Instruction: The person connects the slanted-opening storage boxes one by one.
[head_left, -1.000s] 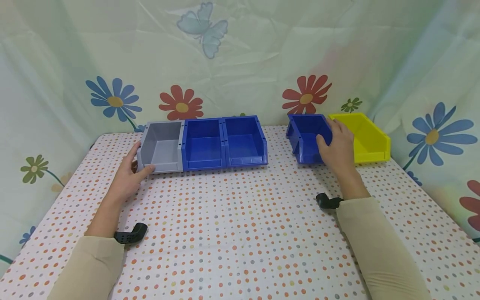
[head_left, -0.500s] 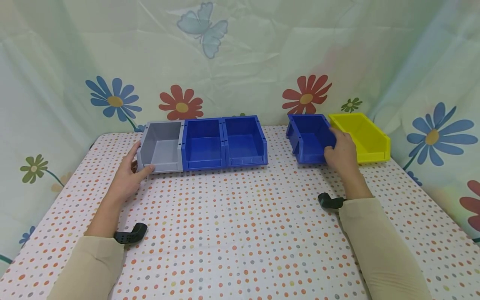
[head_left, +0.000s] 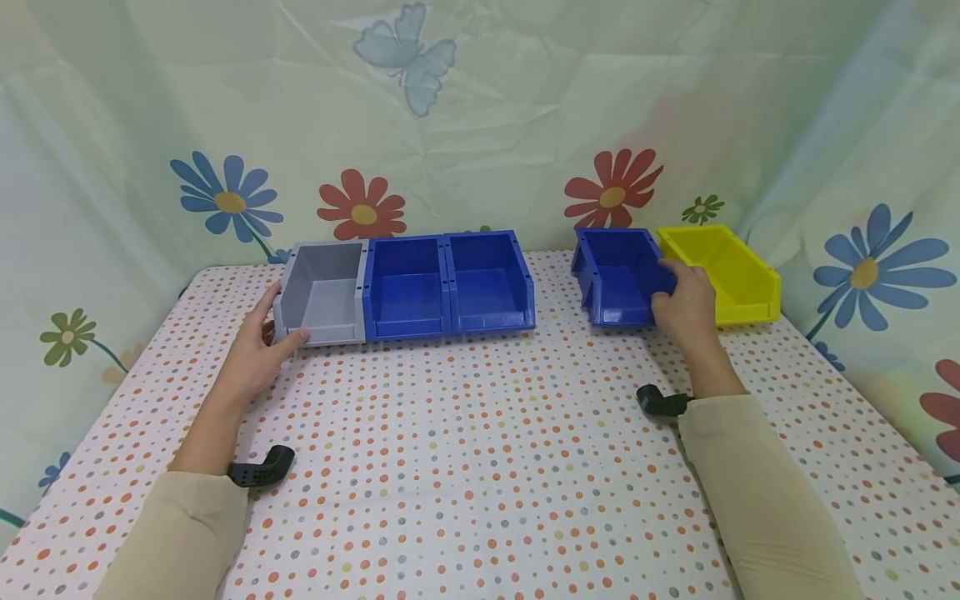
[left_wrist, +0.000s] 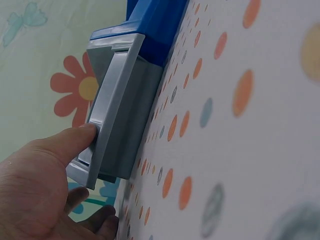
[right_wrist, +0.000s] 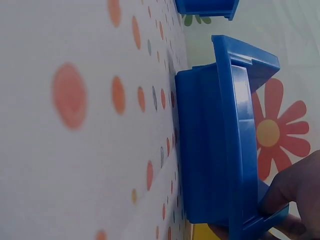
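- Head view: the right hand [head_left: 685,312] grips the near right edge of a blue bin [head_left: 624,317], which sits on the counter [head_left: 450,467] toward the right, its low front facing the person.
- Right wrist view: the fingers are clamped on that bin's side wall – thumb on the inner face, the others outside it.
- Just to the right of this bin sits a yellow bin [head_left: 750,312]; the right hand covers part of the space between the two.
- At the other end of the row, the left hand [head_left: 255,358] rests at the front left corner of a grey bin [head_left: 326,336]. Its fingers are apart – thumb on the front lip, index finger along the left side.
- Two more blue bins [head_left: 491,322] stand upright in line with the grey bin, side by side and touching, well apart from the held one.
- A dotted cloth [head_left: 420,533] covers the counter, and a pale curtain [head_left: 495,108] printed with flowers and a butterfly hangs behind.
- Both arms wear beige sleeves [head_left: 757,492], with a black device [head_left: 273,467] at each wrist.
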